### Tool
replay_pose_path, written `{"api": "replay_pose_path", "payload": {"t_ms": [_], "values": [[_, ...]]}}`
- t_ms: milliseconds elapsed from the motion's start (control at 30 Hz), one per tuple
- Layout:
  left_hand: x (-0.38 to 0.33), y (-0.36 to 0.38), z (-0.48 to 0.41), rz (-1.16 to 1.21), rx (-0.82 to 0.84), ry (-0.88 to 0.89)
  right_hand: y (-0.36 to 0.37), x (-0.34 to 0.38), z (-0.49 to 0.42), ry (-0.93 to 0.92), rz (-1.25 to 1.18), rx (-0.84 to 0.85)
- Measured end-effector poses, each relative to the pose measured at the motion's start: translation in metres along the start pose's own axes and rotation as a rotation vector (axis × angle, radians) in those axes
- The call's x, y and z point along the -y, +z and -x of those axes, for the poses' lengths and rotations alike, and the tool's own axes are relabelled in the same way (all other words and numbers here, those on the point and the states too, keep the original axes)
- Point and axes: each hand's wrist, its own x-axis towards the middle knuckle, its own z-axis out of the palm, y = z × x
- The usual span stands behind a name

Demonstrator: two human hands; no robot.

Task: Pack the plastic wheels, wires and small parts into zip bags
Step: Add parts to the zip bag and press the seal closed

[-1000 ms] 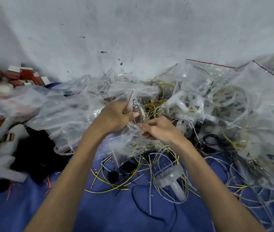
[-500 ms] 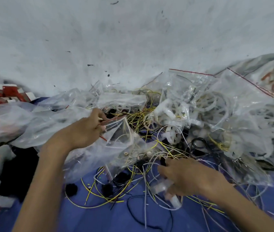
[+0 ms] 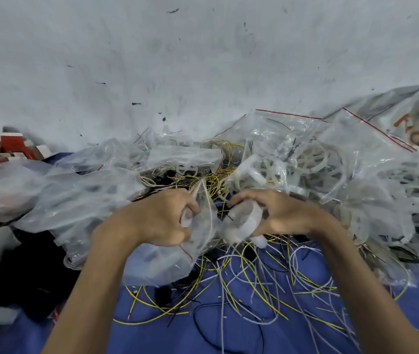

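Above the blue cloth, I'm seeing the left hand gripping a clear zip bag while the right hand is holding a translucent plastic wheel.

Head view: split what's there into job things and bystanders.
Job: left hand gripping a zip bag; right hand holding a white plastic wheel beside it; loose wires on the blue cloth; filled bags of wheels behind.
Lying about: red-and-white boxes far left; black heap lower left; printed sack far right.

Glossy clear plastic zip bag, matt blue cloth
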Motion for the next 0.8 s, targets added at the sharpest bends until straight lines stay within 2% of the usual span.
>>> {"api": "replay_pose_path", "payload": {"t_ms": [67,133,167,233,367,400,467,533,633,733,800], "values": [[-0.007,0.001,0.000,-0.006,0.002,0.018,0.008,0.009,-0.001,-0.130,-0.372,-0.126],[-0.012,0.002,-0.001,-0.011,-0.009,0.037,0.019,0.017,-0.006,-0.196,-0.875,-0.116],[-0.014,0.002,-0.002,-0.028,-0.019,0.051,0.025,0.020,-0.009,-0.199,-1.050,-0.072],[-0.014,0.001,-0.002,-0.079,-0.012,0.053,0.034,0.026,-0.014,-0.135,-1.144,-0.002],[-0.008,-0.003,0.000,-0.019,-0.026,0.027,0.035,0.029,-0.015,0.069,-0.887,0.062],[-0.008,-0.003,0.000,-0.006,-0.036,0.041,0.036,0.027,-0.015,0.126,-0.754,0.079],[-0.012,-0.001,-0.002,0.015,-0.046,0.067,0.038,0.028,-0.016,0.186,-0.339,0.084],[-0.015,0.002,-0.003,-0.005,-0.041,0.079,0.043,0.033,-0.016,0.135,-0.016,0.001],[-0.016,0.000,-0.001,-0.003,-0.062,0.080,0.047,0.041,-0.015,0.031,0.153,-0.121],[-0.023,0.000,0.000,0.017,-0.061,0.123,0.056,0.046,-0.018,0.100,0.373,-0.117],[-0.030,0.001,0.000,0.013,-0.086,0.162,0.060,0.053,-0.018,0.084,0.444,-0.180]]}}
